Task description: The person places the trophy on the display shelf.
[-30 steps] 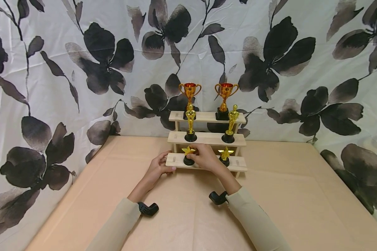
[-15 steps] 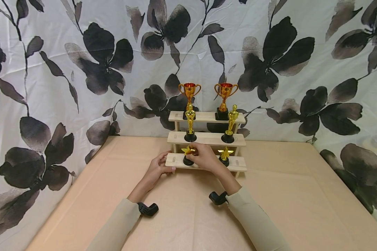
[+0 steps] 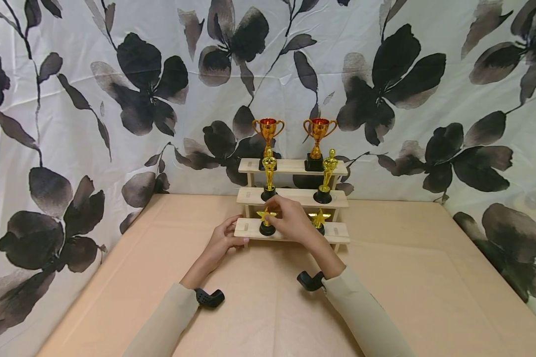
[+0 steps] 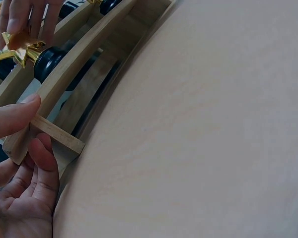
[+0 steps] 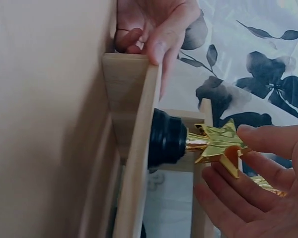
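A three-tier wooden display stand (image 3: 252, 226) holds small trophies. My left hand (image 3: 220, 242) grips the left end of its lowest shelf; in the left wrist view the thumb lies on top and the fingers curl beneath. On that shelf's left side a gold star trophy (image 3: 267, 228) stands upright on a black round base. Around the star's upper points is my right hand (image 3: 292, 220), thumb and fingers loosely spread without a visible pinch in the right wrist view. Another star trophy (image 3: 319, 218) stands at the right of this shelf, partly behind the right hand.
Two gold figurine trophies, a left one (image 3: 270, 171) and a right one (image 3: 328, 173), occupy the middle shelf. Higher up stand two gold cups, left (image 3: 268, 130) and right (image 3: 320, 131). A floral cloth (image 3: 295, 74) hangs behind the tan table (image 3: 406, 277).
My right hand has loosened from the left star trophy and risen slightly, its fingers spreading. The trophy stays in place on the shelf. My left hand keeps its hold on the stand.
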Available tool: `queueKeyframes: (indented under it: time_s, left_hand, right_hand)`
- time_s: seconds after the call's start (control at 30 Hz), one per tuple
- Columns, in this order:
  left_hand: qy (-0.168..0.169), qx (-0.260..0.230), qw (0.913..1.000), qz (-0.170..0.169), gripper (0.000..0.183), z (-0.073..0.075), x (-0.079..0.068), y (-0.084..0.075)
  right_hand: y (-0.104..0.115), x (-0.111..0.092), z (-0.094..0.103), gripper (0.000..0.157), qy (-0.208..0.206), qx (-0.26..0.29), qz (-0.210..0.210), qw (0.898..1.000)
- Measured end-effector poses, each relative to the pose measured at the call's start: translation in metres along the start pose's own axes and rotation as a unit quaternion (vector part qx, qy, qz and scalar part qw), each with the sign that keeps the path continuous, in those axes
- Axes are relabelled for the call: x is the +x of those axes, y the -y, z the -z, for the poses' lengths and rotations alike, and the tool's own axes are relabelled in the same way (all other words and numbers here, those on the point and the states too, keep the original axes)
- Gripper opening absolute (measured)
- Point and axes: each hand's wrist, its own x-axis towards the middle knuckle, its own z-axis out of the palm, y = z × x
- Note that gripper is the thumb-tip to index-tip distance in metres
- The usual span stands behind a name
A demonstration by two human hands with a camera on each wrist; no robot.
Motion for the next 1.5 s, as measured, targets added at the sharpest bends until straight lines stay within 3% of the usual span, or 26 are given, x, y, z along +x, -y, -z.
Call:
queueKeyframes:
  time_s: [0.43,0.7,1.5]
  left_hand:
    - [-0.003,-0.005,1.0000,0.000,0.082,-0.001,-0.002,-0.001]
    - [-0.005,-0.003,1.0000,0.002,0.082,-0.001,-0.002,0.000]
    - [-0.005,0.000,1.0000,-0.001,0.082,-0.003,-0.003,0.001]
  right_hand:
    - [0.016,-0.007,0.020,0.024,-0.052,-0.040,0.046,0.997]
    - [0.023,-0.015,0.032,0.012,-0.095,-0.019,0.083,0.992]
    - [0.024,-0.024,0.044,0.008,-0.116,-0.024,0.105,0.987]
